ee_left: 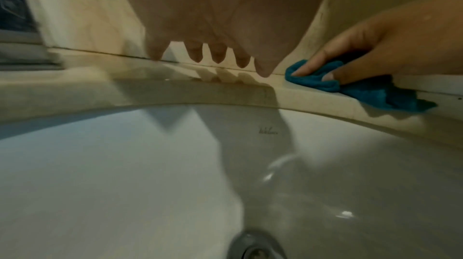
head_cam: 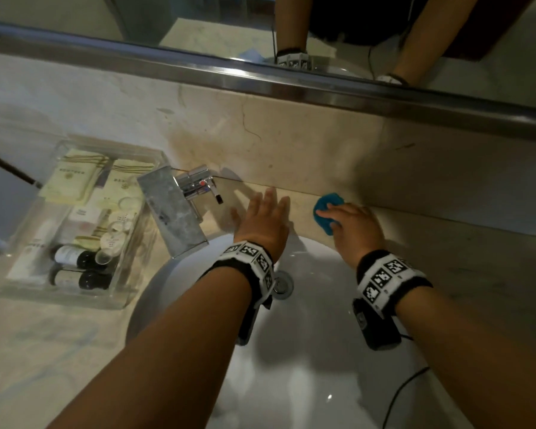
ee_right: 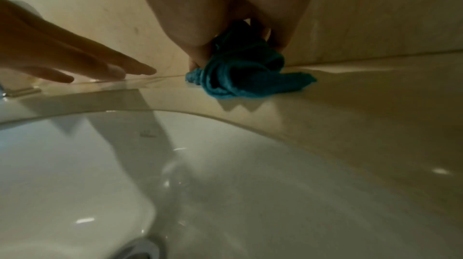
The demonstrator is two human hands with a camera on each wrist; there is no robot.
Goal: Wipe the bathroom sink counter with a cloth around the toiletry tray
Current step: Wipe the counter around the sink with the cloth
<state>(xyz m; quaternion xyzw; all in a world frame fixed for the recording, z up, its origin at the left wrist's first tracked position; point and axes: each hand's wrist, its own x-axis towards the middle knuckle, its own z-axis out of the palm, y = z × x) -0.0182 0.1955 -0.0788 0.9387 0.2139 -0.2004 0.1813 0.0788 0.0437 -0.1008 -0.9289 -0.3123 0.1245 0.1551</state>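
Pressing a bunched teal cloth (head_cam: 328,213) onto the counter (head_cam: 446,243), the right hand (head_cam: 355,227) works the narrow strip behind the sink (head_cam: 307,351), right where the counter meets the marble backsplash (head_cam: 291,140). Fingers and thumb are curled round the cloth (right wrist view: folds bulge out beneath the palm, one flap trailing flat on the stone (ee_right: 295,83)). Cloth is in contact with the counter surface.

Left hand (head_cam: 265,221): fingers straight and slightly spread, holding nothing. It sits over the back rim of the sink between the tap (head_cam: 180,209) and the cloth; whether the fingertips (ee_left: 218,55) touch the stone cannot be told from the left wrist view.

Toiletry tray (head_cam: 115,292): clear-walled, on the counter to the left of the tap, well apart from the cloth. Contents visible: cream sachets, small round lidded tubs, two dark bottles lying on their sides.

Drain (head_cam: 281,281) visible at the basin bottom. A metal-edged mirror (head_cam: 229,20) runs above the backsplash, reflecting both wrists.
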